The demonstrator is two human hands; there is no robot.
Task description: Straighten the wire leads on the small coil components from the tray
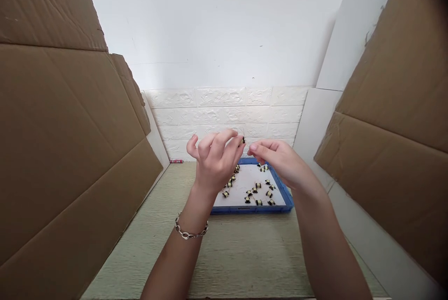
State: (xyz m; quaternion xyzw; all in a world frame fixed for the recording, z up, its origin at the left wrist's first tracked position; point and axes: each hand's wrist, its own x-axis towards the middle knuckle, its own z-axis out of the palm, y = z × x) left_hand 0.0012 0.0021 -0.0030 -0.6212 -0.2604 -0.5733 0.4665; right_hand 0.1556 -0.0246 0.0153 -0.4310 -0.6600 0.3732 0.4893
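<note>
My left hand (217,160) is raised over the tray, with a small coil (242,141) pinched between thumb and fingertip. Black ends and a pale yellow winding show on this coil, and fine wires stick up from it. Just to its right, my right hand (278,157) has thumb and forefinger pressed together. Whatever lies in that pinch is too small to make out. Below both hands stands a blue tray (252,209) lined with white. Several similar coils (258,185) with thin wire ends lie scattered in it, some hidden behind my left hand.
The tray rests on a pale green wood-grain table (245,253). Tall cardboard panels lean in on the left (70,141) and the right (395,127). A white brick-patterned wall (224,115) closes off the back. A red tube (176,161) lies at the table's far left.
</note>
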